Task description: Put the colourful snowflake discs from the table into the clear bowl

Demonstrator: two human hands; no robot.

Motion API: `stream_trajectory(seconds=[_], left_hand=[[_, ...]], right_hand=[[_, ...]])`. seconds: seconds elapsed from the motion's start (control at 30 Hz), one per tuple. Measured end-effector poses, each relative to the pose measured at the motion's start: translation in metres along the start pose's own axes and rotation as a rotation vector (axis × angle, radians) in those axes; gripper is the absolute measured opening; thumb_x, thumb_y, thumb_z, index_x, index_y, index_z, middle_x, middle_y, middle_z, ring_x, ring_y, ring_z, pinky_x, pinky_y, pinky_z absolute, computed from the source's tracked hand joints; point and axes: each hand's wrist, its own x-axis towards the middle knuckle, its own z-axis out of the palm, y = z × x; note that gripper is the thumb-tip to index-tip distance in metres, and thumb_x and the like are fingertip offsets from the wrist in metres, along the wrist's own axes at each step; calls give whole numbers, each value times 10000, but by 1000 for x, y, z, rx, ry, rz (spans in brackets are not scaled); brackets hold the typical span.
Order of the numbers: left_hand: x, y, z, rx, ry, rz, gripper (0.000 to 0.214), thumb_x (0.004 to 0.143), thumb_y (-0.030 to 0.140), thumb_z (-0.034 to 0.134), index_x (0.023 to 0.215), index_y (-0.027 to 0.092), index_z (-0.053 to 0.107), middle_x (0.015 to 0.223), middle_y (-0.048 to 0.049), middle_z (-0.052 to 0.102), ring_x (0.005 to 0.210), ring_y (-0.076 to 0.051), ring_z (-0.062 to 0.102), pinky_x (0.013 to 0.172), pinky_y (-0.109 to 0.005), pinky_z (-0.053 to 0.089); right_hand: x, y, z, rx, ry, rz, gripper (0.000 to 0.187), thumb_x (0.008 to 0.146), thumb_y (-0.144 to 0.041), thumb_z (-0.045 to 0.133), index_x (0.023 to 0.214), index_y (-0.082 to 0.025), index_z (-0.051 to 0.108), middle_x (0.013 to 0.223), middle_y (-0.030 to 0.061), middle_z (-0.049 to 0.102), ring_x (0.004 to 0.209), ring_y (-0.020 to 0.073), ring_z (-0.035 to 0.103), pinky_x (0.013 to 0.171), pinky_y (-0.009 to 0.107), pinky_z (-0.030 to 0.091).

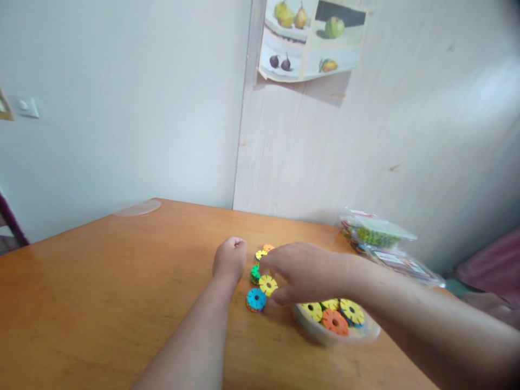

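My right hand (292, 273) reaches left over the table, with a yellow notched disc (268, 285) between its thumb and fingers. Just under and beside that disc are small piles: a blue disc (255, 298) tops the nearest, a green disc (255, 274) lies behind it. Farther back come another yellow disc (260, 255) and an orange disc (268, 248), partly covered by my right fingers. Left of these piles, my left hand (229, 261) is closed in a fist; whatever it may hold is hidden. Below my right wrist stands a clear bowl (325, 337) of loose discs, including an orange-red one (335, 323).
Clear plastic boxes (377, 233) are piled at the table's back right. A translucent round lid (138, 208) lies at the far left corner. The wooden table (101, 303) meets the wall behind, where a fruit poster (312, 40) hangs. Pink cloth (495, 265) shows at right.
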Motion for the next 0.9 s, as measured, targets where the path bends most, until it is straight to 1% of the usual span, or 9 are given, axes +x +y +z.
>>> stream_trajectory(seconds=[0.1,0.23,0.33,0.47,0.57,0.67,0.77,0.9], left_hand=[[-1,1,0,3,6,-13,242,786,342,516,819,200,709,703,-39,702,673,-187,624,553,-250,374],[0,1,-1,1,2,-18,236,788,351,521,822,209,705,708,-43,707,702,-197,640,568,-254,386],[0,2,-1,2,5,-20,236,788,360,531,833,211,708,717,-48,710,717,-203,646,576,-259,393],[0,2,-2,11,11,-19,230,783,353,538,828,209,711,726,-51,710,723,-205,645,589,-265,397],[1,1,-1,13,9,-16,233,785,357,536,832,208,709,724,-50,708,716,-203,641,591,-265,398],[2,-1,0,6,3,-12,234,790,357,527,823,207,703,721,-46,705,703,-198,635,584,-263,399],[1,0,0,-7,-2,-4,236,791,359,525,821,202,699,717,-41,700,696,-192,629,586,-259,405],[-1,1,-1,-26,-6,-5,239,788,354,535,845,189,698,712,-38,702,695,-188,630,589,-250,414]], right_hand=[[-29,12,-9,54,14,47,383,778,-450,624,1105,-254,659,1012,55,701,886,227,638,729,315,434],[-56,23,-9,98,-36,109,326,776,-392,630,1071,-258,668,1002,42,696,880,217,632,722,309,425],[-64,25,-3,86,-84,163,323,752,-382,651,1041,-242,677,992,51,692,854,219,632,690,308,413],[-66,27,0,127,-116,149,350,728,-396,678,1048,-252,677,991,37,689,836,204,626,666,287,405],[-64,29,-4,156,-86,126,297,767,-355,640,1041,-251,685,963,29,697,825,193,623,675,279,408],[-55,28,-9,167,-25,111,330,800,-329,602,1112,-256,680,1001,37,703,865,193,628,713,281,420],[-36,19,-9,146,15,69,371,811,-376,596,1156,-260,668,1003,41,710,878,201,637,733,293,430],[0,2,3,33,-24,-42,375,785,-424,603,1097,-237,693,972,68,716,850,225,649,690,304,435]])
